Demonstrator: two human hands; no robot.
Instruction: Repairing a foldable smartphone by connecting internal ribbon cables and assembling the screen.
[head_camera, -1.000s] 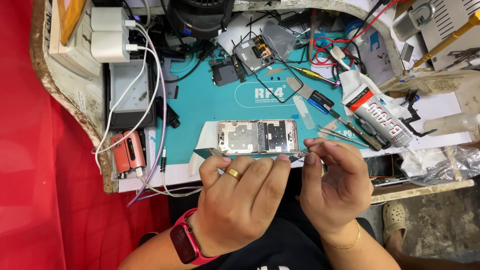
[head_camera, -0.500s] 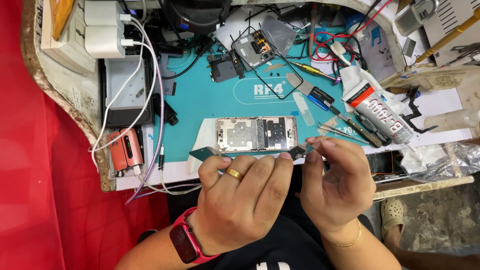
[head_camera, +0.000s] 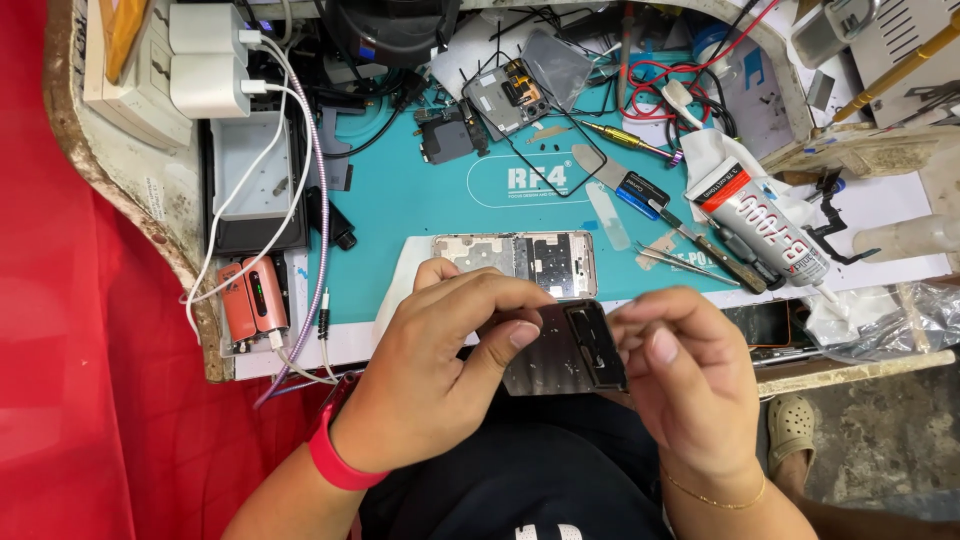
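My left hand (head_camera: 440, 375) and my right hand (head_camera: 685, 375) together hold a dark rectangular phone panel (head_camera: 565, 350) above my lap, just in front of the bench edge. The left thumb presses on the panel's left end. The right fingers pinch its right edge. Behind the hands, an opened phone frame (head_camera: 520, 260) with bare metal insides lies flat on the teal work mat (head_camera: 420, 200). A red band sits on my left wrist, and a thin chain circles my right wrist.
A tube of glue (head_camera: 760, 225), tweezers (head_camera: 680, 262) and screwdrivers (head_camera: 625, 135) lie right of the frame. Phone parts (head_camera: 505, 95) and red wires (head_camera: 670, 75) crowd the back. White chargers (head_camera: 205, 60) with cables and a red device (head_camera: 250, 300) are at the left.
Both hands have come nearer and now hold the dark panel up over my lap; before, they were working at the bench's front edge beside the phone frame, with the panel barely showing.
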